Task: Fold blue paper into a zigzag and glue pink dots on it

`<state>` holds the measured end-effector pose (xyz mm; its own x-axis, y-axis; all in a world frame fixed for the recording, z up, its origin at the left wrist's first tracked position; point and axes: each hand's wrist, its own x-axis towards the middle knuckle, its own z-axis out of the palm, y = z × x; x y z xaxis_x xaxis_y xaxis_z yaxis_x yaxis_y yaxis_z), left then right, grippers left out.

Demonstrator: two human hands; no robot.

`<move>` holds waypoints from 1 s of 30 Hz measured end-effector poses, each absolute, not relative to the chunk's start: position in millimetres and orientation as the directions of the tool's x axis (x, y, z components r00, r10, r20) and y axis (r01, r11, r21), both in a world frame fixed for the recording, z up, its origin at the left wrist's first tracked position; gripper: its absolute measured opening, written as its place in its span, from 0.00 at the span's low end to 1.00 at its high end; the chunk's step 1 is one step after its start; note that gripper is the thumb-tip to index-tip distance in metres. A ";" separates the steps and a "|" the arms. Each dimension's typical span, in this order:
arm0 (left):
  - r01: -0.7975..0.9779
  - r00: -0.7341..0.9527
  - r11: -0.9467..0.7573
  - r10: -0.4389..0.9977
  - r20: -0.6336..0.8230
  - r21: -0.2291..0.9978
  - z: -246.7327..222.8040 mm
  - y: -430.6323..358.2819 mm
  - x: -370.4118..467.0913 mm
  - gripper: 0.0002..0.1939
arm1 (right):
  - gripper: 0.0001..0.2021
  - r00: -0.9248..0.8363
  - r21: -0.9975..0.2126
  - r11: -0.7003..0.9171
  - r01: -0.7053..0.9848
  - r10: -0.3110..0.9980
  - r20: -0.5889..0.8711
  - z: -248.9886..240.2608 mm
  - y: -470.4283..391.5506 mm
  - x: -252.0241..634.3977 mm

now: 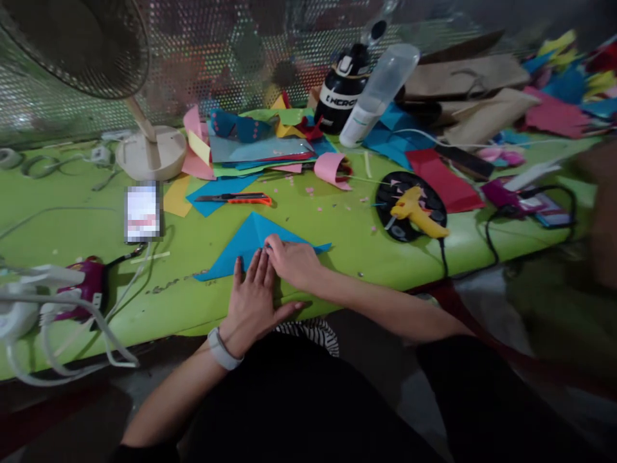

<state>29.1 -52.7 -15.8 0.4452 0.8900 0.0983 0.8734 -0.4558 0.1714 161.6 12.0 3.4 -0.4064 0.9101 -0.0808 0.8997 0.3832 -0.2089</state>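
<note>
A sheet of blue paper (231, 251), folded into a wide triangle with a crease down from its peak, lies on the green table before me. My left hand (253, 296) rests flat with fingers stretched out, its fingertips on the paper's lower middle. Against those fingertips, my right hand (293, 260) is closed, its curled fingers pressed down over the paper. What sits inside the right fingers, if anything, is hidden. Just beyond the triangle lies an orange and black utility knife (236, 198), partly over another blue paper piece (212, 204).
To the right, a yellow glue gun (418, 212) rests on a black round tray (390, 225). A phone (142, 212), a fan (152, 151) and a power strip with cables (81, 289) stand left. Behind are coloured papers (260, 151), a black bottle (337, 96) and a clear bottle (380, 93).
</note>
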 end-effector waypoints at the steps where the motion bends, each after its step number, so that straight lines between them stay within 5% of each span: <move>1: 0.874 0.446 -0.454 0.891 0.084 0.174 -14.6 -52.9 29.4 0.52 | 0.17 -0.409 -0.197 0.385 0.902 0.907 -0.102 -1.2 13.3 159.8; 10: 0.945 0.282 -0.300 0.949 0.144 0.130 -12.6 -75.2 -17.5 0.58 | 0.19 -0.413 -0.213 0.381 0.900 0.900 -0.138 -10.9 17.0 163.9; 17: 0.960 0.255 -0.268 0.956 0.146 0.075 -14.0 -82.7 -35.5 0.59 | 0.36 -0.401 -0.292 0.339 0.894 0.897 -0.186 6.6 23.9 159.5; 30: 0.952 0.274 -0.295 0.940 0.203 0.079 -16.5 -78.1 -37.2 0.57 | 0.27 -0.442 -0.487 0.252 0.836 0.836 -0.326 21.8 54.3 221.9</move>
<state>-37.2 -78.1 -16.5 0.2743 0.9399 0.2032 0.9522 -0.2950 0.0792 221.9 54.3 21.8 -0.4418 0.8359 -0.3255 0.8361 0.2522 -0.4871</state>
